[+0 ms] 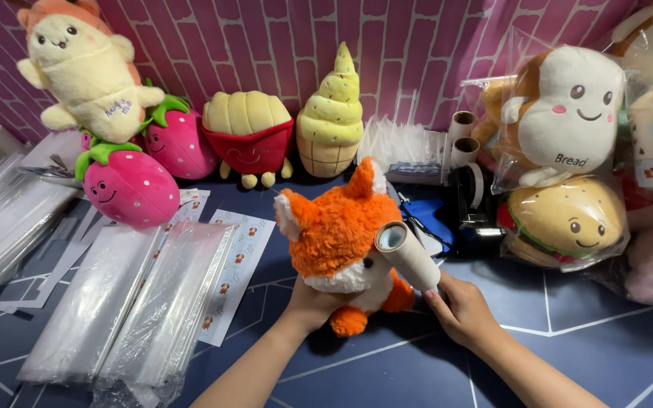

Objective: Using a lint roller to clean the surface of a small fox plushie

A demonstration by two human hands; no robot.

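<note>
An orange and white fox plush toy (334, 227) stands on the dark blue table (568, 355) in the middle of the head view. My left hand (313, 304) grips it from below, at its white chest. My right hand (462, 308) holds the handle of a lint roller (408, 255), whose pale cylinder leans up and left against the fox's side.
Stacks of clear plastic bags (134, 298) and sticker sheets (234, 264) lie at left. Strawberry plushies (131, 187), a fries plush (249, 136) and an ice cream plush (332, 113) line the back wall. Bagged bread (568, 113) and burger plushies (568, 223) sit at right, beside a tape dispenser (471, 198).
</note>
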